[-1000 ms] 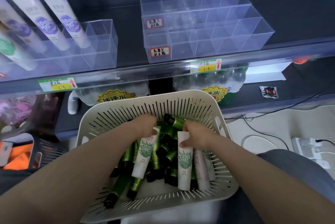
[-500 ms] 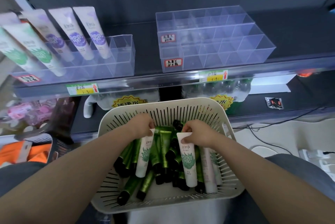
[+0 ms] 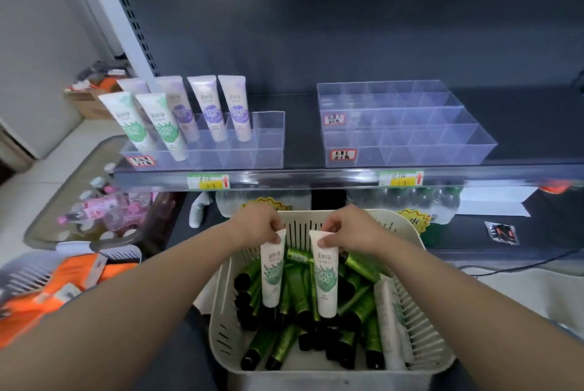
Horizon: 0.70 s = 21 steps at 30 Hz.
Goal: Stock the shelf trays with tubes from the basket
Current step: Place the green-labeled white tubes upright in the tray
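Each hand pinches one white tube with a green print by its flat top end, cap hanging down over the basket (image 3: 316, 368). The left hand (image 3: 259, 226) holds the left tube (image 3: 271, 273), and the right hand (image 3: 350, 229) holds the right tube (image 3: 325, 280). Dark green tubes (image 3: 284, 343) lie heaped in the basket below. On the shelf above, the left tray (image 3: 268, 137) has tubes standing in it, and the right tray (image 3: 410, 131) sits beside it.
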Tool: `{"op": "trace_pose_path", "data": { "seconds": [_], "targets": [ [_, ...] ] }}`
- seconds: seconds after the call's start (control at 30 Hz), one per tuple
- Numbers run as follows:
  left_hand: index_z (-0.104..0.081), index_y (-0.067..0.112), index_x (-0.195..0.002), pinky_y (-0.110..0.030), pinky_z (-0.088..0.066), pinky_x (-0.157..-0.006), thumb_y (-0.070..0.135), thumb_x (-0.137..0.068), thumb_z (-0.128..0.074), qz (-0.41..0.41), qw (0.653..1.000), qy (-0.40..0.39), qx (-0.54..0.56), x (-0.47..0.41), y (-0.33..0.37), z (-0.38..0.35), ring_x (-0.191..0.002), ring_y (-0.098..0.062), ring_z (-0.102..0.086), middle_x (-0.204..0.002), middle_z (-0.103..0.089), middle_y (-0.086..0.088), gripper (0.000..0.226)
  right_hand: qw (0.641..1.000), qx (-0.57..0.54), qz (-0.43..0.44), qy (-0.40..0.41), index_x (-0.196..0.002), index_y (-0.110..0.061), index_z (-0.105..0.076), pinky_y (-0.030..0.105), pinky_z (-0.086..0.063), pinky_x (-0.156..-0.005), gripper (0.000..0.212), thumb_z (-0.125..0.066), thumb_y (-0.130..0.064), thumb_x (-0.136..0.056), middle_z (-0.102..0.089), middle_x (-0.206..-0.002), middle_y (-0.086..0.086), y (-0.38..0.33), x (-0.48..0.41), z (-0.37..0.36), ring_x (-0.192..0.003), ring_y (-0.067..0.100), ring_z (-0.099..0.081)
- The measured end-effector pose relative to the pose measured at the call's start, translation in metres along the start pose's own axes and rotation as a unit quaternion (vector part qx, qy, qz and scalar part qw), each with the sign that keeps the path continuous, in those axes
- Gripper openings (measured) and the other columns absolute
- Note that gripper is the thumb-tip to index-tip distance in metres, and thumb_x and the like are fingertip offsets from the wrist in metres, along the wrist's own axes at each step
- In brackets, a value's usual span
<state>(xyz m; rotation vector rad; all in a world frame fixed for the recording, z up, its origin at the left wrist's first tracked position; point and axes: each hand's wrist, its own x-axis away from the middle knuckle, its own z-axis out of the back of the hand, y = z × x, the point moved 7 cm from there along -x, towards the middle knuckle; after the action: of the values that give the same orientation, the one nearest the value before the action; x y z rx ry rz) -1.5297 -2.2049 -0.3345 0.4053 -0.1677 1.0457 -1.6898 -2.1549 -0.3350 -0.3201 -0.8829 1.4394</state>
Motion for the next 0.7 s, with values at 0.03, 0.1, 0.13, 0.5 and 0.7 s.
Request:
{"op": "trace_pose_path", "data": {
  "seconds": [0.03,0.1,0.13,0.5,0.7],
  "targets": [
    [-0.072,0.015,-0.103,-0.021,-0.039,-0.074,0.024,-0.081,-0.07,-0.001,1.0,0.013,0.0,0.005,-0.003,0.01,-0.096,-0.015,-0.061,-0.106,-0.07,0.002,0.024,1.0,0.004,0.011,0.008,-0.079,-0.021,-0.067,0.02,-0.047,-0.059,0.014,-0.079,-0.022,-0.072,-0.065,-0.079,-0.006,-0.011,0.0,0.004,-0.069,0.007,-0.06],
    [-0.072,0.014,-0.102,-0.02,-0.039,-0.075,0.023,-0.081,-0.07,-0.003,0.999,0.034,0.001,0.015,-0.008,0.031,-0.097,-0.015,-0.061,-0.104,-0.07,0.0,0.023,0.999,0.009,0.03,0.025,-0.077,-0.023,-0.066,0.017,-0.044,-0.058,0.014,-0.079,-0.023,-0.072,-0.064,-0.076,-0.01,-0.033,-0.001,0.013,-0.069,0.004,-0.06],
    [-0.073,0.014,-0.102,-0.02,-0.038,-0.075,0.023,-0.081,-0.07,-0.003,0.999,0.046,-0.004,0.02,-0.01,0.042,-0.097,-0.015,-0.061,-0.104,-0.07,0.0,0.022,0.999,0.005,0.039,0.032,-0.076,-0.024,-0.066,0.017,-0.045,-0.058,0.014,-0.079,-0.023,-0.072,-0.064,-0.075,-0.011,-0.044,-0.001,0.017,-0.068,0.003,-0.06],
    [-0.071,0.011,-0.104,-0.021,-0.043,-0.083,0.014,-0.085,-0.066,-0.008,0.986,0.163,0.01,0.062,-0.042,0.16,-0.099,-0.016,-0.063,-0.107,-0.07,-0.001,0.02,0.984,-0.031,0.119,0.126,-0.073,-0.024,-0.07,0.028,-0.053,-0.065,0.009,-0.078,-0.019,-0.074,-0.069,-0.077,-0.008,-0.15,-0.019,0.067,-0.073,0.01,-0.065],
    [-0.07,0.009,-0.105,-0.028,-0.047,-0.087,0.01,-0.089,-0.06,-0.015,0.975,0.223,0.0,0.066,-0.053,0.207,-0.097,-0.02,-0.063,-0.106,-0.07,-0.005,0.02,0.974,-0.053,0.148,0.165,-0.08,-0.018,-0.073,0.036,-0.056,-0.077,0.005,-0.076,-0.017,-0.076,-0.071,-0.084,-0.001,-0.192,-0.04,0.09,-0.077,0.015,-0.065]
  ]
}}
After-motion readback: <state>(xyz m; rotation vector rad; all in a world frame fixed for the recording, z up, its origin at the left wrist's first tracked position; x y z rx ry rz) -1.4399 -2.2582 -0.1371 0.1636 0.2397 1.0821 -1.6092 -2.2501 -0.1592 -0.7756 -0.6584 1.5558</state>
